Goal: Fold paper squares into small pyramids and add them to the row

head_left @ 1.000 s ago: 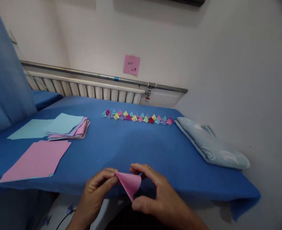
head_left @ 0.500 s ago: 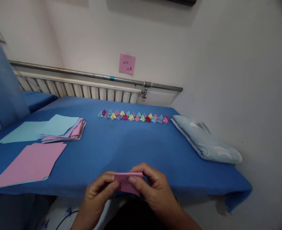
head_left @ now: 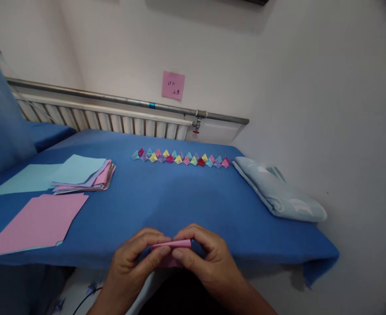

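Note:
A small piece of folded pink paper [head_left: 180, 243] is held between my two hands, just above the near edge of the blue-covered table. My left hand [head_left: 137, 258] pinches its left part between thumb and fingers. On the right part, my right hand [head_left: 208, 253] grips with the thumb in front and the fingers behind. The upper edge of the paper looks folded over, and its lower part is mostly behind the thumbs. Farther back, folded paper pieces [head_left: 170, 159] in many colours lie in a long double row.
Pink sheets [head_left: 38, 223] lie at the left, with a stack of coloured paper [head_left: 79, 170] and light blue sheets [head_left: 24, 178] behind. A folded pale blanket [head_left: 278, 190] lies at the right. A radiator [head_left: 107, 120] and pipe run along the wall.
My left hand has moved right along the paper, so both thumbs are now close together. The paper's face has tilted and shows less. The view has shifted slightly.

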`<state>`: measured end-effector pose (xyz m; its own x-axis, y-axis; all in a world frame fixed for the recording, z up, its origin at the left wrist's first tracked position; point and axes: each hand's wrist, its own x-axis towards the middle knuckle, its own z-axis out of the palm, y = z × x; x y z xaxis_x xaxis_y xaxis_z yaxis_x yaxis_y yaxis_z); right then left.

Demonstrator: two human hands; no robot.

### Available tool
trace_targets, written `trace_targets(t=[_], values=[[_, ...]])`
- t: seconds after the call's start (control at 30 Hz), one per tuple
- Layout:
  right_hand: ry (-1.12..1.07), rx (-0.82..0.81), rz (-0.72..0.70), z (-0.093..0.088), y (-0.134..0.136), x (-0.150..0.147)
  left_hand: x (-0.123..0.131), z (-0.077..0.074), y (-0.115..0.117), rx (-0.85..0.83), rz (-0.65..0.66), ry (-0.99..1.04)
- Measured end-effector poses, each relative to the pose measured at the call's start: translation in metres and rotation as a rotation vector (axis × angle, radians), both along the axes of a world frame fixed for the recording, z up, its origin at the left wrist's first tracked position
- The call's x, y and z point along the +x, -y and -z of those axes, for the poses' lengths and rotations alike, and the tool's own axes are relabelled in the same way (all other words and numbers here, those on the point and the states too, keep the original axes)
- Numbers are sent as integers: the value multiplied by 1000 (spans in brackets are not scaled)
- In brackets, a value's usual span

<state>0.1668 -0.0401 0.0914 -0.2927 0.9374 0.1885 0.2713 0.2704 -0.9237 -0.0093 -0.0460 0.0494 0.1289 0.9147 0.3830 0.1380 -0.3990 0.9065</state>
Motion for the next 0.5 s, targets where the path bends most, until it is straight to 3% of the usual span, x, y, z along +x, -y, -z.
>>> trace_targets(t=[0.23, 0.5], values=[[7, 97, 5, -2, 1, 4, 2, -2, 2, 2, -2, 4], [15, 88, 15, -2, 0, 1, 4, -3, 2, -49, 12, 36]])
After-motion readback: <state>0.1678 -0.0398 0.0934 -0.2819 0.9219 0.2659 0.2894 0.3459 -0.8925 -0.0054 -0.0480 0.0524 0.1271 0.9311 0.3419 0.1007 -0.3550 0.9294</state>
